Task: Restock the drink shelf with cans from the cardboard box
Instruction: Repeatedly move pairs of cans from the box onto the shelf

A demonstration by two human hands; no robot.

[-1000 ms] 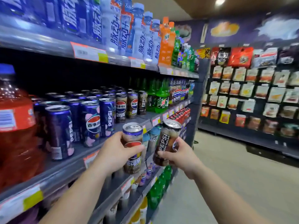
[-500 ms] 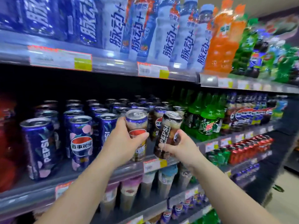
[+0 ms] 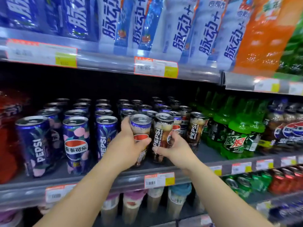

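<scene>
Left hand (image 3: 129, 143) grips a tall blue-rimmed brown cola can (image 3: 140, 128); right hand (image 3: 173, 148) grips a dark Pepsi Zero Sugar can (image 3: 161, 136). Both cans sit at the grey metal shelf (image 3: 114, 179) front edge. Best lowered flat and upright, labels forward, then slid against the matching row.

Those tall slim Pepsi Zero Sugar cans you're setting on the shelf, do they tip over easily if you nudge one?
Probably yes: the Pepsi Zero Sugar can in the right hand looks tall and narrow, so a push near its top could topple it. Its lid looks sealed, so it is likely full and fairly heavy. Close neighbours like the shelved Zero Sugar can might catch it.
</scene>
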